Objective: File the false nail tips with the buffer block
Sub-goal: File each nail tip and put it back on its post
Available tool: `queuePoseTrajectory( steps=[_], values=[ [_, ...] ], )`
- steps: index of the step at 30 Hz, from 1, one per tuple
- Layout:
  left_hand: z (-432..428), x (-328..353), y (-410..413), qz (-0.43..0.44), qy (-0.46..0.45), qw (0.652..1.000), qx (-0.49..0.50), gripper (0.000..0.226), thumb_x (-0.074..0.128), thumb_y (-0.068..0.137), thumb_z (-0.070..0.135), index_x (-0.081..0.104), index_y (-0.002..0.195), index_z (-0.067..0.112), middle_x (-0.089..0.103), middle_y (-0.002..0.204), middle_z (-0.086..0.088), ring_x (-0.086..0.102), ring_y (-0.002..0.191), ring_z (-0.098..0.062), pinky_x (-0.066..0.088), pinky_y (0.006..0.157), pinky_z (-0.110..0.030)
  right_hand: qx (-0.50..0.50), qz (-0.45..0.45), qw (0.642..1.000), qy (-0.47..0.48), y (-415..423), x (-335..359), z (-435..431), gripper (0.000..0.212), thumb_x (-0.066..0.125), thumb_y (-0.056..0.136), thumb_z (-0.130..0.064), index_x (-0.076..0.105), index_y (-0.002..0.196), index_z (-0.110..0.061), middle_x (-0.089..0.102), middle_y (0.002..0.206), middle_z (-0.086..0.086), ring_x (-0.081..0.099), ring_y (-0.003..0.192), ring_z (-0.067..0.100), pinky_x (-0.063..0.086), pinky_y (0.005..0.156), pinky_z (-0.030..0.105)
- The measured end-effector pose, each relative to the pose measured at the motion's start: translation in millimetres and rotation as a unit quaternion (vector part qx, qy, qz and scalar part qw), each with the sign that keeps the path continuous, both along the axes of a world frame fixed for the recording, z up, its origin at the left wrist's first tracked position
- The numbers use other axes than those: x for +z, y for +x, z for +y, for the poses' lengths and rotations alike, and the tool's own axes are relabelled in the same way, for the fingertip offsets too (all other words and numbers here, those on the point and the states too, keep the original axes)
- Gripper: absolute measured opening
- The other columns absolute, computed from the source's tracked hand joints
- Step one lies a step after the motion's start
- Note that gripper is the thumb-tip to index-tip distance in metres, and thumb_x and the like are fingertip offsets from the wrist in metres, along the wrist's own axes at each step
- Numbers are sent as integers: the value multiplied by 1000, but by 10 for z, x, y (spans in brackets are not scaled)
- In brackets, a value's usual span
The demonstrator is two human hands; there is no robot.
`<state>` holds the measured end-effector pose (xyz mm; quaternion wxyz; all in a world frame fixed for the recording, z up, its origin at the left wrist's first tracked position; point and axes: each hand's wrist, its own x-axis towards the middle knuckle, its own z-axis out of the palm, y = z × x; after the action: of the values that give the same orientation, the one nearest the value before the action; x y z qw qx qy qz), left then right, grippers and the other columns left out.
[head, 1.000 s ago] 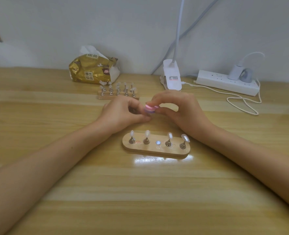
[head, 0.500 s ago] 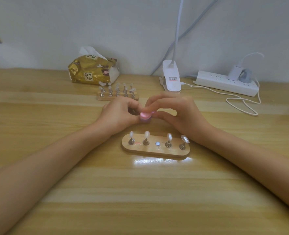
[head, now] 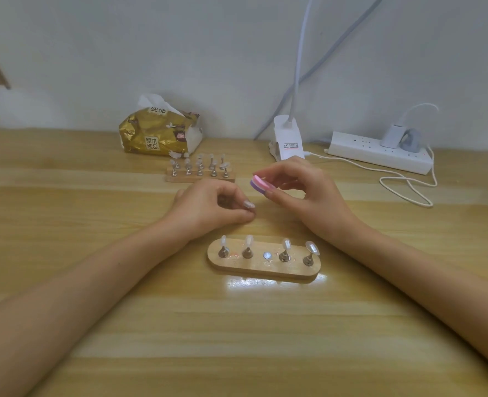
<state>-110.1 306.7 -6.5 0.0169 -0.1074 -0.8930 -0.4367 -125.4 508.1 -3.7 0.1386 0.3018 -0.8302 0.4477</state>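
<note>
Gripping buffer block [head: 261,184] — left hand [head: 208,206] pinches nail tip [head: 249,204].

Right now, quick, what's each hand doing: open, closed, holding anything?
Left hand: closed, pinching a false nail tip.
Right hand: closed, holding the buffer block between thumb and fingers.

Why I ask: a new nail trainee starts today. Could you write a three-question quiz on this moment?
1. True or false: the left hand grips the buffer block.
2. How many nail tips stand on the near wooden stand? A three, B four, C five.
3. Fill in: the stand's bare metal disc sits in the ___ position.
Key: 1 false, the right hand holds it while the left pinches one nail tip; 2 B; 3 middle.
</note>
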Motion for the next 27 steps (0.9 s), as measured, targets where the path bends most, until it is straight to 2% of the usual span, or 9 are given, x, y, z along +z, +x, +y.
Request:
queuePoseTrajectory(
  steps=[6,8,10,11,16,20,24,27],
  values=[
    [-5,2,3,14,-4,1000,3,24,87,65,40,73,81,27,72,80,9,67,91,-12,45,100,-47,0,-4,1000,15,12,10,-9,12,72,93,-17,74,105,-16,66,99,2,65,96,13,53,90,33],
    [-58,22,12,0,-4,1000,-28,22,85,70,36,76,88,29,74,86,11,67,92,-5,49,99,-38,-2,-5,1000,10,8,8,1,11,73,93,-17,74,104,-15,66,98,0,65,95,12,53,89,31],
    [-103,37,16,-18,12,998,-61,17,82,76,24,78,92,25,76,89,12,68,88,2,51,90,-23,-4,-7,1000,-1,3,0,3,10,73,92,-16,73,102,-13,67,99,2,65,92,12,54,88,32],
    [-107,38,14,-19,18,998,-64,14,81,77,20,79,91,23,76,89,12,68,87,3,51,86,-21,-3,-11,1000,-8,2,-5,0,10,74,92,-15,73,101,-12,67,100,3,67,90,13,55,88,34],
    [-40,-4,-1,7,3,1000,-10,10,84,74,30,78,80,26,76,87,11,68,96,-17,50,96,-46,30,-5,999,-33,17,-11,-5,11,75,90,-11,70,101,-9,70,100,4,71,91,19,57,88,41],
    [-19,-14,9,16,-4,1000,4,10,84,72,31,78,80,27,75,85,8,68,94,-21,51,93,-47,82,21,996,17,27,-17,-24,14,73,89,-3,71,103,-5,72,101,5,71,93,19,57,86,41],
    [-8,-6,18,20,-4,1000,9,11,85,71,32,78,76,26,75,82,6,68,90,-23,52,91,-48,71,11,997,19,5,-12,-2,17,74,86,2,73,101,-4,73,101,6,71,94,17,57,88,40],
    [-11,-2,24,16,1,1000,1,17,84,72,33,79,85,24,75,88,0,68,92,-26,52,90,-48,93,69,993,37,36,-15,-33,18,74,85,3,74,102,-6,71,99,4,68,93,19,56,87,37]
  ],
)
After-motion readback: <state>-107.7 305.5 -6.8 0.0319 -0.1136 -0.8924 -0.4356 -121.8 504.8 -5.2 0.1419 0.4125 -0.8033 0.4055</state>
